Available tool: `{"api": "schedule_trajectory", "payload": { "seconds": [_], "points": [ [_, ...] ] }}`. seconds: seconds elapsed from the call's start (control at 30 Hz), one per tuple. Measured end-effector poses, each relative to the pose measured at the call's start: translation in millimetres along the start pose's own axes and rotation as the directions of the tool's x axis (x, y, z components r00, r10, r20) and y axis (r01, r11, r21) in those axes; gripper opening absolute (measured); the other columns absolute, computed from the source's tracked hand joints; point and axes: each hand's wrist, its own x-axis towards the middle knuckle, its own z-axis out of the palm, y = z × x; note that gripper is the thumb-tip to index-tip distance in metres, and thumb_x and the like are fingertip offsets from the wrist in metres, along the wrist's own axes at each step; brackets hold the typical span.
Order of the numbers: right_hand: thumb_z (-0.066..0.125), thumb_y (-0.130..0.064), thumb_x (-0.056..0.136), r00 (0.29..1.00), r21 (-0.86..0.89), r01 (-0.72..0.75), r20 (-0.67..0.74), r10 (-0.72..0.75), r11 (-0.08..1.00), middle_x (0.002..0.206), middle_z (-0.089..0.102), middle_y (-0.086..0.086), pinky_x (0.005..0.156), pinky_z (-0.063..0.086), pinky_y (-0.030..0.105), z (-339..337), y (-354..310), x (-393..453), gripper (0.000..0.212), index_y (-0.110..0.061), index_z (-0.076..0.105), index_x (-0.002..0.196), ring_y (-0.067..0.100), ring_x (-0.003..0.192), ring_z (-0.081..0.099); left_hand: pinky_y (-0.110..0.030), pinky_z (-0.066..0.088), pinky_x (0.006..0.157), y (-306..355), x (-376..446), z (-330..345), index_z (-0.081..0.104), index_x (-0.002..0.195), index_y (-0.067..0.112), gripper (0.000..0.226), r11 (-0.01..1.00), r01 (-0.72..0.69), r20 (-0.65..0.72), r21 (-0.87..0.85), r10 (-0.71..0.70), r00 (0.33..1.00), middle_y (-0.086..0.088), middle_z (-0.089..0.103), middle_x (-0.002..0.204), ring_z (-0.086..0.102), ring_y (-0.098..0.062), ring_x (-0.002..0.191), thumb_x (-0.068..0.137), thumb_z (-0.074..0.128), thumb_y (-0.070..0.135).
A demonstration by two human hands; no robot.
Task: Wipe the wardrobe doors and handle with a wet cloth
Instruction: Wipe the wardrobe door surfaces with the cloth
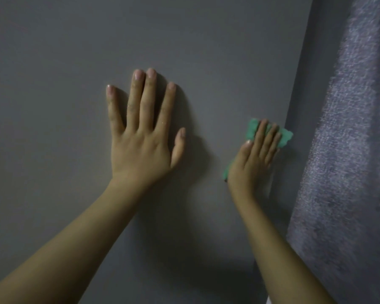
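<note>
green cloth (253, 129) under flat right hand (251, 163) at grey door (75, 51) edge

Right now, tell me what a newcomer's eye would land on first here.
First, the left hand, fingers spread flat on the grey wardrobe door mid-frame. Next, the bright green cloth, which the right hand presses with straight fingers against the door's right edge. A bluish textured curtain hangs along the far right.
</note>
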Motion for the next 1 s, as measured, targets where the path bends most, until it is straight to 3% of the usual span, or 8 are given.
{"api": "schedule_trajectory", "payload": {
  "seconds": [0.23,0.37,0.47,0.67,0.8,0.87,0.93,1.0],
  "points": [
    [0.019,-0.035,0.102,0.740,0.106,0.634,0.205,-0.641,0.766,0.151,0.030,0.005,0.119,0.008,0.046,-14,-13,-71,0.050,-0.027,0.015,0.152,0.022,0.147,0.008,-0.057,0.007,0.113,-1,-1,-4,0.034,0.147,0.007,0.061,1.000,-0.006,0.019,-0.007,0.006,1.000,-0.024,0.028,0.151,0.022,-0.038,0.142,0.097,0.037,0.041],
    [0.014,-0.032,0.103,0.981,-0.086,0.167,0.114,-0.157,0.982,0.148,0.035,0.021,0.110,0.026,0.055,-11,17,-21,0.053,-0.006,0.034,0.145,0.036,0.141,0.026,-0.053,0.004,0.115,-3,1,-11,0.039,0.144,0.006,0.058,0.993,0.008,0.030,-0.116,-0.005,1.000,-0.023,0.030,0.151,0.023,-0.036,0.142,0.095,0.039,0.037],
    [0.027,-0.028,0.097,0.999,-0.073,-0.042,0.006,0.042,0.996,0.147,0.037,0.020,0.110,0.026,0.056,-1,-36,-39,0.052,-0.005,0.037,0.143,0.041,0.135,0.035,-0.045,-0.002,0.117,-4,2,-25,0.040,0.143,0.004,0.057,0.931,0.127,0.065,-0.342,-0.112,0.992,-0.021,0.029,0.152,0.019,-0.035,0.143,0.092,0.041,0.029],
    [0.020,-0.037,0.102,0.738,0.080,0.631,0.245,-0.628,0.772,0.149,0.029,0.004,0.119,0.003,0.043,-17,-16,-72,0.047,-0.018,0.032,0.143,0.018,0.148,0.002,-0.046,-0.008,0.116,-14,-37,-57,0.040,0.142,0.004,0.065,0.934,0.237,0.145,-0.269,-0.204,0.968,-0.026,0.020,0.153,0.011,-0.039,0.143,0.081,0.043,0.024],
    [0.013,-0.036,0.102,0.983,-0.115,0.148,0.123,-0.134,0.982,0.148,0.036,0.020,0.110,0.024,0.055,-10,-6,-34,0.057,-0.007,0.037,0.144,0.036,0.141,0.026,-0.049,-0.012,0.114,-39,-64,-67,0.029,0.149,0.011,0.072,0.927,0.363,0.248,-0.091,-0.332,0.910,-0.027,0.008,0.155,0.002,-0.039,0.144,0.081,0.041,0.030],
    [0.014,-0.036,0.102,0.997,-0.057,-0.061,0.039,0.063,0.997,0.147,0.038,0.021,0.109,0.025,0.058,-3,-49,-51,0.057,-0.007,0.040,0.143,0.040,0.137,0.033,-0.054,-0.008,0.113,-40,-70,-65,0.026,0.150,0.012,0.070,0.933,0.356,0.260,-0.042,-0.334,0.906,-0.027,0.008,0.156,0.002,-0.041,0.144,0.084,0.042,0.031],
    [0.017,-0.037,0.102,0.973,0.020,0.190,0.130,-0.191,0.982,0.149,0.036,0.018,0.116,0.014,0.053,-6,-84,-85,0.054,-0.012,0.037,0.144,0.038,0.139,0.029,-0.055,-0.006,0.114,-38,-71,-60,0.024,0.151,0.014,0.068,0.929,0.370,0.252,-0.028,-0.351,0.902,-0.025,0.007,0.156,0.002,-0.039,0.145,0.089,0.043,0.033],
    [0.021,-0.038,0.101,0.791,0.107,0.552,0.246,-0.560,0.827,0.152,0.032,0.008,0.118,0.006,0.049,-13,-82,-106,0.049,-0.019,0.033,0.145,0.030,0.145,0.018,-0.053,-0.006,0.115,-40,-73,-59,0.022,0.152,0.017,0.067,0.929,0.370,0.249,-0.010,-0.356,0.900,-0.022,0.007,0.157,0.001,-0.036,0.146,0.090,0.042,0.034]
  ]
}}
